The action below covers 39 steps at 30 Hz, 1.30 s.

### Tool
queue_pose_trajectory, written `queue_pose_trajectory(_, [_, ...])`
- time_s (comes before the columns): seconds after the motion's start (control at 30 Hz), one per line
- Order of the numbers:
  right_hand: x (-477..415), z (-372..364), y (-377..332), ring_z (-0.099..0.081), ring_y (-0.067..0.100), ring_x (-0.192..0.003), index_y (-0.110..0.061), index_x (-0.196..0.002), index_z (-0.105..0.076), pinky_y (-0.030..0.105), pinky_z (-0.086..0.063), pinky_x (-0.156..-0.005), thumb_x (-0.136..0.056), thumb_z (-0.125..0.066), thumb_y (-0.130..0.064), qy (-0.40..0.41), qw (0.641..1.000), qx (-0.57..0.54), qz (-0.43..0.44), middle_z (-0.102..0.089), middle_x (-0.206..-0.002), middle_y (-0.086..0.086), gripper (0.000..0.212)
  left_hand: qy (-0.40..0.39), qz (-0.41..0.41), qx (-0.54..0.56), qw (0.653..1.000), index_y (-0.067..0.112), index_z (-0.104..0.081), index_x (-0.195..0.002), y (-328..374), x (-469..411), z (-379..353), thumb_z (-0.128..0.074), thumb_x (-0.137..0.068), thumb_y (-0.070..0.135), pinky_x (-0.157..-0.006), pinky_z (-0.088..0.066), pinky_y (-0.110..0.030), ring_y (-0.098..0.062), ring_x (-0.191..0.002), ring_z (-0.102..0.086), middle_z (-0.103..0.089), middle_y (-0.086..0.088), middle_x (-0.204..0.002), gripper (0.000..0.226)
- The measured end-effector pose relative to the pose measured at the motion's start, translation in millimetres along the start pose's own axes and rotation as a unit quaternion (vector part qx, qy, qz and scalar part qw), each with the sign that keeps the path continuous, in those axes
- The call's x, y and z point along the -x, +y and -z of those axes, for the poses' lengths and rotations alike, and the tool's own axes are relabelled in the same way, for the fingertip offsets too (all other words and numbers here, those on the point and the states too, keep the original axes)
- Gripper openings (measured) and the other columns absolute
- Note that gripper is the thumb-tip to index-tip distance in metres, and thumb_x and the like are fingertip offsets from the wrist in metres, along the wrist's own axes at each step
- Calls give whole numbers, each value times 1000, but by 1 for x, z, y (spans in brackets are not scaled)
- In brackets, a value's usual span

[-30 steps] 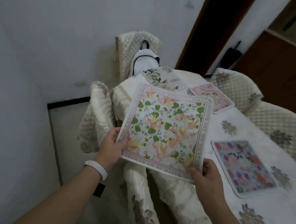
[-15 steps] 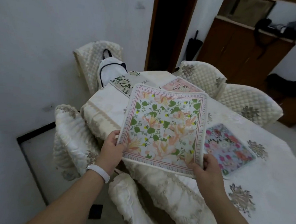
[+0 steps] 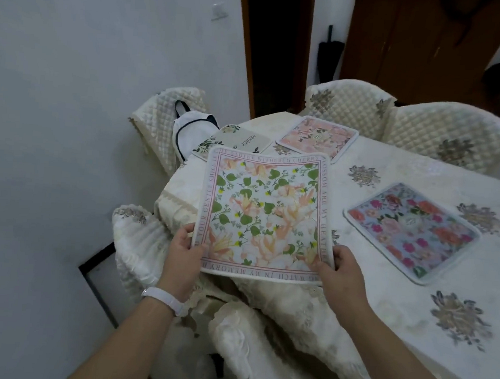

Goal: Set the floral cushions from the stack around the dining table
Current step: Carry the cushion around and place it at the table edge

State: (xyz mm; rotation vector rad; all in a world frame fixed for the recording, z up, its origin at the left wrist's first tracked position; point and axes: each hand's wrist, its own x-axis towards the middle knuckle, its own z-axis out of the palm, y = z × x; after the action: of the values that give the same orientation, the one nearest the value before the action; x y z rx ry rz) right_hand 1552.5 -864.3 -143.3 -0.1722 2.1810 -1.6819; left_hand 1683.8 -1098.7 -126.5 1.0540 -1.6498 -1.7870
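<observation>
The left hand grips the near-left corner of a peach-and-green floral cushion, thumb on top, and the right hand grips its near-right corner the same way, so the cushion is held tilted above the near-left edge of the tabletop. The tabletop is draped in a cream cloth with grey flower motifs. On it lie three more cushions: a blue one with pink and red roses to the right, a pale pink one at the far end, and a beige one with leaves just left of that. Quilted cream chairs stand along the far right side. A white band circles the left wrist.
</observation>
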Motion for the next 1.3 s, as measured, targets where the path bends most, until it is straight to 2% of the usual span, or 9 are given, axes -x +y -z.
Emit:
queue_pose_trajectory(0.2, [-33,-43,-1,-66,10,-86,-29,-95,-57,28,-52,-68,-92,-64,-14,39,999,-7,-7,-67,-96,-8,17,-16,18,3,1000,21,-57,-100,-6,-69,18,-49,-90,-13,-71,-55,-39,-24,-87,-67,-69,-7,-100,36])
queue_pose_trajectory(0.33, [-53,-93,2,-66,13,-84,-24,-96,-58,36,-57,-71,-91,-65,-13,80,996,8,-42,-68,-93,-5,14,-84,34,-1,996,15,-57,-105,-8,-138,41,-48,-90,-14,-74,-58,-45,-31,-93,-69,-70,-14,-106,34])
queue_pose_trajectory(0.43, [-68,-138,-4,-65,16,-83,-24,-95,-56,35,-54,-68,-91,-65,-13,118,990,21,-70,-67,-92,-3,14,-126,48,-15,991,11,-56,-110,-9,-192,63,-50,-90,-13,-79,-57,-53,-39,-97,-68,-69,-17,-110,32])
queue_pose_trajectory(0.6, [-80,-202,-23,-65,16,-80,-23,-90,-55,28,-49,-60,-92,-66,-19,140,986,35,-86,-67,-88,-1,11,-166,62,-43,983,13,-58,-105,7,-261,95,-50,-87,-16,-65,-59,-39,-28,-84,-72,-72,-11,-100,35])
queue_pose_trajectory(0.7, [-86,-228,-31,-65,17,-80,-20,-92,-56,29,-48,-60,-92,-65,-22,138,984,56,-96,-68,-87,0,10,-184,61,-66,979,14,-60,-105,12,-293,109,-49,-87,-16,-69,-58,-41,-29,-86,-72,-74,-10,-97,37])
queue_pose_trajectory(1.0, [-85,-248,-26,-66,22,-80,-12,-88,-53,32,-51,-60,-91,-65,-21,129,979,83,-136,-68,-87,4,16,-205,70,-99,971,15,-60,-103,5,-308,114,-49,-88,-15,-62,-57,-35,-27,-82,-71,-74,-7,-93,36])
queue_pose_trajectory(1.13, [-82,-239,-19,-67,25,-83,-11,-89,-53,40,-54,-66,-90,-64,-17,126,979,79,-140,-69,-89,5,13,-202,67,-103,972,14,-60,-99,6,-297,109,-47,-86,-18,-56,-57,-32,-22,-72,-72,-73,-6,-90,36])
queue_pose_trajectory(1.2, [-79,-234,-17,-67,25,-83,-11,-89,-53,40,-54,-65,-90,-64,-17,126,980,69,-139,-69,-88,5,13,-202,72,-101,972,11,-58,-100,8,-290,108,-47,-86,-19,-56,-59,-34,-21,-69,-72,-73,-8,-92,35])
queue_pose_trajectory(1.3, [-76,-229,-14,-67,22,-80,-15,-90,-54,43,-56,-68,-90,-66,-24,122,981,70,-133,-69,-86,1,15,-201,75,-103,971,9,-57,-103,11,-283,108,-47,-86,-18,-65,-60,-43,-29,-74,-73,-73,-12,-97,34])
